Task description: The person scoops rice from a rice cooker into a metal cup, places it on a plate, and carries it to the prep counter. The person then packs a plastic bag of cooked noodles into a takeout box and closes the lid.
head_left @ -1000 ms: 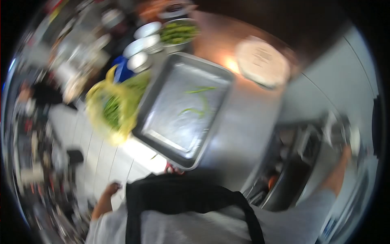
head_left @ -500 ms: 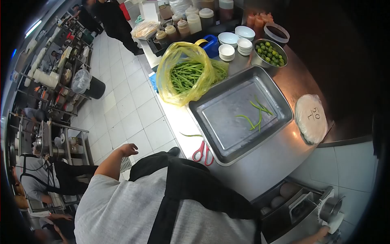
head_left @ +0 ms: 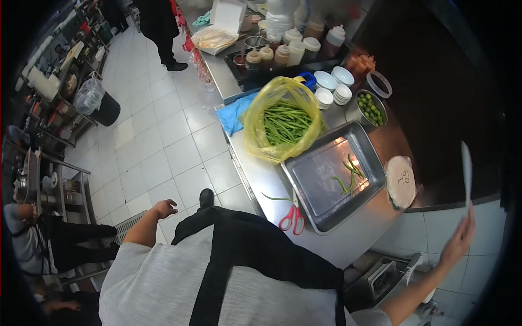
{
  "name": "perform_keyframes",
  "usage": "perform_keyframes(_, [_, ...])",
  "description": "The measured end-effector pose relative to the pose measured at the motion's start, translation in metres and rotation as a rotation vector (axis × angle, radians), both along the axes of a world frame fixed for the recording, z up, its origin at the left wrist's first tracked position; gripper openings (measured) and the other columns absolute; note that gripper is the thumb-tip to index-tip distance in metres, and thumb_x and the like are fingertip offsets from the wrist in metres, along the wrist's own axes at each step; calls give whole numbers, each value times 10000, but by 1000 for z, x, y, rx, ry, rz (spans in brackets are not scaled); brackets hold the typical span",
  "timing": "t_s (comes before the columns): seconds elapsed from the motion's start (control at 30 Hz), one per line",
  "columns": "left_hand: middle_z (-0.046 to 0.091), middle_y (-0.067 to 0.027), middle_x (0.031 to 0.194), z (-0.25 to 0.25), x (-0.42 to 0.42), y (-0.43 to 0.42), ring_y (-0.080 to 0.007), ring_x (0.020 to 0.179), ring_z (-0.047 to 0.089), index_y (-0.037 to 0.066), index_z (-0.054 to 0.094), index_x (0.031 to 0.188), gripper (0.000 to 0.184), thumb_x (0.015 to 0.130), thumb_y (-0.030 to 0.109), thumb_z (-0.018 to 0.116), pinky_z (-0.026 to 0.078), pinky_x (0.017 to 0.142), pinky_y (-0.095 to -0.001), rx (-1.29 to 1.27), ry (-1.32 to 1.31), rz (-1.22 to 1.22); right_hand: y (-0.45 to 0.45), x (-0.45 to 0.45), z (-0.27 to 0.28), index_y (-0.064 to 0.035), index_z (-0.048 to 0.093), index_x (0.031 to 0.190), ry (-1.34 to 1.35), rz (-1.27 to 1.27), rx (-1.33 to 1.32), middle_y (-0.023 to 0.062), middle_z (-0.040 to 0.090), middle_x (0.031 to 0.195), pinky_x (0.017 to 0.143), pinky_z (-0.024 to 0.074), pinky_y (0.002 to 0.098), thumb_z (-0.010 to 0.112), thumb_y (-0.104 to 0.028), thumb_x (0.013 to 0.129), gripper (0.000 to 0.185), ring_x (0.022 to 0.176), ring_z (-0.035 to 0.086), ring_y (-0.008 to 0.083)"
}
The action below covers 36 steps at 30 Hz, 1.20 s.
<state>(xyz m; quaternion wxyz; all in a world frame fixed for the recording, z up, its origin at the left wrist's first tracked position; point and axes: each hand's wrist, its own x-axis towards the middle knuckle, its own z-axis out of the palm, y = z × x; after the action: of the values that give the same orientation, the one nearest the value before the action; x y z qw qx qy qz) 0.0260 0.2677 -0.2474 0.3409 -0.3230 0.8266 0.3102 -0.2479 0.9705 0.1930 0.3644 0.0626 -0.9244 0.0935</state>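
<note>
White flat object, one end clasped, juts from the right hand's grip.

One wide view from the head (dark-cornered), forward and down over counter and floor.

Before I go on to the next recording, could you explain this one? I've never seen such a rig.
There is no machine here: a person works bare-handed, and one head-worn camera looks forward and down. The left hand is out to the side and seems to hold nothing. The right hand holds up a thin pale object; I cannot tell what it is. On the metal counter are a yellow plastic bag of green beans, a metal tray with a few loose beans, and red-handled scissors beside the tray. Beyond the tray stands a metal bowl of small green fruits.
</note>
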Motion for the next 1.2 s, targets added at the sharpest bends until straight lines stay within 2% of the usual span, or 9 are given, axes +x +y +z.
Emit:
perform_keyframes(0.07, [650,-152,1102,-15,5,-23,-280,1042,613,96,601,1175,475,787,354,694,477,919,-368,39,14,32,-99,-24,3,-40,574,1257,-98,264,73,80,603,1121,905,408,266,474,-112,975,308,1022,553,154])
perform_keyframes(0.17, [648,-153,1101,-30,10,-65,-286,1036,612,84,597,1173,474,792,347,698,474,921,-374,103,152,70,-253,-52,-9,-161,644,1182,-129,413,80,69,486,779,647,424,287,571,-142,905,287,699,510,171])
perform_keyframes(0.3, [644,-142,1093,-108,38,-150,-279,1010,619,77,594,1160,419,814,290,695,483,872,-359,364,429,406,-411,-118,-42,-205,681,1081,-91,603,240,90,546,772,672,463,374,588,-251,883,223,772,576,271])
perform_keyframes(0.5, [651,-148,1046,-98,101,-197,-240,971,624,56,587,1145,395,811,238,694,492,837,-346,6,390,546,-593,-226,-87,-222,695,1007,-133,617,567,94,642,875,749,502,427,576,-335,868,216,891,619,295])
perform_keyframes(0.6, [655,-146,1038,-72,112,-202,-226,967,628,48,585,1135,385,811,228,689,495,823,-346,26,243,610,-656,-268,-99,-223,697,1011,-319,562,647,98,675,921,760,511,420,557,-344,869,233,908,634,297])
perform_keyframes(0.7, [661,-125,1009,-135,135,-221,-220,936,635,44,598,1106,360,802,214,689,496,807,-332,141,443,652,-697,-295,-103,-218,695,1030,-433,541,666,95,686,951,776,501,428,548,-362,870,261,916,632,297])
perform_keyframes(0.97, [619,-126,982,-54,7,-236,-269,879,615,30,611,1025,297,794,197,696,493,785,-353,-123,623,670,-740,-350,-126,-252,693,1059,-505,606,803,47,692,989,777,513,403,527,-345,893,253,945,644,253])
perform_keyframes(1.13, [549,-159,986,75,-222,-239,-353,929,547,31,593,964,319,738,198,744,460,800,-411,-520,1046,177,-748,-364,-121,-244,694,1059,-521,576,841,46,693,990,781,512,397,528,-339,893,253,946,644,250])
perform_keyframes(1.2, [552,-158,992,126,-324,-225,-356,934,547,52,597,952,369,683,229,777,464,793,-429,-445,1233,-28,-750,-375,-121,-239,696,1053,-531,593,849,47,694,981,778,512,400,532,-339,890,252,942,645,252])
